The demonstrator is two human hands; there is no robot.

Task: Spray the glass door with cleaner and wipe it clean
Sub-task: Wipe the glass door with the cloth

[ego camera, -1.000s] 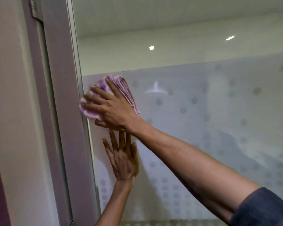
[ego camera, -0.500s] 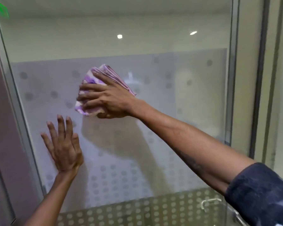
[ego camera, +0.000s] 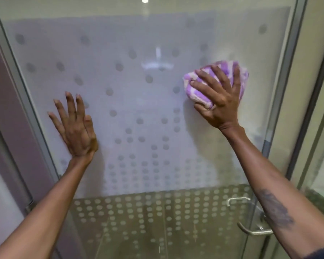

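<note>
The right hand (ego camera: 218, 99) presses a bunched purple-and-white cloth (ego camera: 216, 81) flat against the glass door (ego camera: 138, 101), fingers spread over it and thumb curled under its lower edge. It sits near the door's right edge, so most of the unwiped-looking frosted pane stretches leftward and downward from it. The left hand (ego camera: 76, 128), open and empty, lies palm-flat on the glass near the left frame (ego camera: 26, 101), probably steadying the door. The handle (ego camera: 251, 217) hangs well below the cloth.

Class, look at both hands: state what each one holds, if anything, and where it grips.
The right hand presses a bunched purple-and-white cloth to the glass door, fingers spread over its back. The left hand holds nothing.
</note>
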